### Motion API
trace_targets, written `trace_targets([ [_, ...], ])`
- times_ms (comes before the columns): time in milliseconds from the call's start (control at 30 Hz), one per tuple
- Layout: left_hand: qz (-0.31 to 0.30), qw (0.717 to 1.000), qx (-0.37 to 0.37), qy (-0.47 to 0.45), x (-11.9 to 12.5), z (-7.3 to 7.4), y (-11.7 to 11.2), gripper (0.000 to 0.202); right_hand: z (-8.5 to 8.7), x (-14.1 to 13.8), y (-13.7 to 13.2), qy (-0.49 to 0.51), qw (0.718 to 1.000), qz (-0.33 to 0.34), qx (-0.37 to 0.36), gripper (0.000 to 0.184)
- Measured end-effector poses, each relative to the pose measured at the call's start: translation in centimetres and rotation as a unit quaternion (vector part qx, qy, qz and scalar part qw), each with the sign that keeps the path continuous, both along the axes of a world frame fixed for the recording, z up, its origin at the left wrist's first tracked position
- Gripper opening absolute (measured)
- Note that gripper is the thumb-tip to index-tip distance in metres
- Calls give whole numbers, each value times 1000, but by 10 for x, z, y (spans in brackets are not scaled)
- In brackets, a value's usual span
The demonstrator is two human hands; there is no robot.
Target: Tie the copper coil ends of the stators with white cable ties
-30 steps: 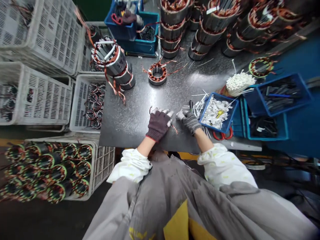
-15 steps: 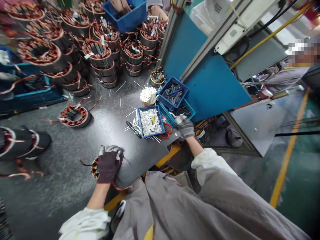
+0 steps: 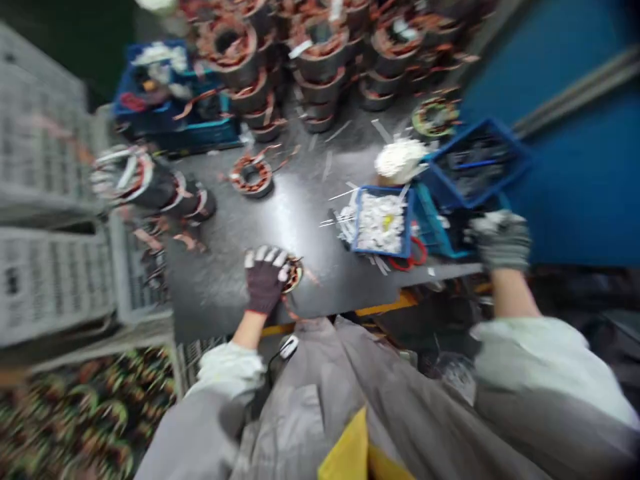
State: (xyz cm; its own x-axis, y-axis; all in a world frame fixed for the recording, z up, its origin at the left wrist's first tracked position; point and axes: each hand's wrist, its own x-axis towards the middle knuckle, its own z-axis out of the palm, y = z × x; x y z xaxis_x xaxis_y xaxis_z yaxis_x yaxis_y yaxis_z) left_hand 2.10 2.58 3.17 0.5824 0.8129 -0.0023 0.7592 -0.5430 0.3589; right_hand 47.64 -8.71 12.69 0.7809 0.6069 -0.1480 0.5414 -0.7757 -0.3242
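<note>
My left hand, in a dark glove with white fingertips, is at the left side of a small wound motor stator near the table's front edge. Its thumb rests on the ring and the fingers curl beside it, partly hiding it. A copper lead hangs from the stator toward the edge. My right hand, in a grey glove, reaches to the teal bin, which holds dark pieces. Its fingers are blurred and partly hidden there. Just above is a blue bin of dark sleeves with a blue stick.
Between my hands stand a blue tray of white pieces, red scissors and a white bundle. One larger stator lies farther back. Stacked stators line the rear. Crates stand at left.
My view has swung left, bringing crates into sight. My right hand has moved in over the teal bin. My left hand now shows left of the small stator, uncovering more of it.
</note>
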Motion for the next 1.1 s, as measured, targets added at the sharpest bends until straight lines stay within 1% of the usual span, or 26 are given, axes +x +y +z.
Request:
trace_targets([
  [33,8,1000,-4,12,-5,-5,-4,38,-7,-20,2,36,999,3,14,55],
  [67,13,1000,-9,8,-9,-11,-7,39,-14,-44,4,92,995,10,36,53],
  [100,23,1000,-2,-3,-12,-17,-10,39,-21,-72,5,220,972,12,80,46],
  [133,31,999,3,-16,-14,-22,-11,38,-28,-103,6,329,938,7,112,42],
  [167,36,999,9,-30,-16,-25,-12,37,-36,-133,9,375,920,18,112,46],
  [233,40,998,14,-53,-16,-29,-13,34,-55,-186,19,422,900,37,106,48],
  [267,40,997,12,-61,-15,-30,-12,34,-66,-207,27,437,892,43,105,45],
  [333,42,996,8,-72,-14,-30,-11,32,-87,-233,45,450,885,52,109,39],
  [433,51,995,15,-86,-13,-33,-10,33,-110,-246,66,457,880,64,109,28],
  [533,57,994,15,-96,-13,-36,-11,33,-120,-248,73,465,875,85,102,22],
  [667,73,992,-3,-104,-11,-38,-12,32,-127,-247,73,479,866,115,87,24],
  [833,97,989,-17,-108,-8,-37,-9,27,-132,-245,77,482,859,151,85,24],
  [1000,83,992,-26,-86,-5,-35,-9,30,-135,-251,82,493,846,182,84,22],
  [1100,82,993,-32,-81,-5,-35,-9,30,-137,-261,85,495,846,182,77,22],
])
